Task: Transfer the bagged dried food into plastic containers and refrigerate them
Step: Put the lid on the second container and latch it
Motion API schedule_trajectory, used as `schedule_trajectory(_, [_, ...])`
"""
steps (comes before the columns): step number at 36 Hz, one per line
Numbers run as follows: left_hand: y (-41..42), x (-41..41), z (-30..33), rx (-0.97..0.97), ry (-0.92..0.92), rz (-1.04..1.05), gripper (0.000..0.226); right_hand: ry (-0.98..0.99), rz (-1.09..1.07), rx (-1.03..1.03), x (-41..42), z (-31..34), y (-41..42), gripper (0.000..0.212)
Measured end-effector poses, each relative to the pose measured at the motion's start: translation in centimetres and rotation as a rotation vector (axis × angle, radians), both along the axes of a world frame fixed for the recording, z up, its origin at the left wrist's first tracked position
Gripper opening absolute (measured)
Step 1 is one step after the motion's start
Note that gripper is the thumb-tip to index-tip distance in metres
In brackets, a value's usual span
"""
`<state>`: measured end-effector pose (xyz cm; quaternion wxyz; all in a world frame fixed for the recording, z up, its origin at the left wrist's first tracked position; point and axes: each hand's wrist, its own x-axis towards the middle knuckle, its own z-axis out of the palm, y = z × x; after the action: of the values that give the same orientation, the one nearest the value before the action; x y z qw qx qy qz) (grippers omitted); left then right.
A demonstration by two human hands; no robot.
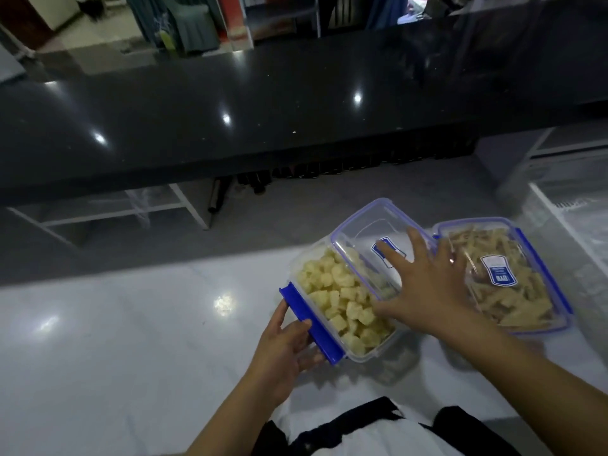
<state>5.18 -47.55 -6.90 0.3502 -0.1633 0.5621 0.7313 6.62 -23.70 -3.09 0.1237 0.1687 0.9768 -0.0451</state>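
The left hand (283, 347) grips the blue latch (311, 327) on the near left side of the open container (345, 297) of pale yellow pieces. Over that container's right half, the right hand (424, 284), fingers spread flat, presses the tilted clear lid (371, 232), hiding the food beneath. Right of it and touching, a lidded container (513, 278) sits near the white counter's (131, 340) far edge.

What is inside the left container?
The left container holds pale yellow chunks. Its lid and the right hand cover the far part, so that fill is unclear.
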Motion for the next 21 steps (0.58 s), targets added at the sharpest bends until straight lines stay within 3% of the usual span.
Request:
schedule_trajectory(12, [-0.7,0.1,-0.2,-0.051,0.002,0.004,0.054,0.046,-0.015,-0.095,-0.3,-0.7,-2.5,0.112])
schedule_trajectory(17, [-0.7,0.0,-0.4,-0.097,0.025,0.025,0.053,0.107,-0.073,-0.199,1.4,0.9,-1.5,0.113])
schedule_trajectory(21, [-0.5,-0.1,-0.5,-0.122,0.034,0.044,0.054,0.133,0.004,-0.335,3.0,1.3,-3.0,0.111])
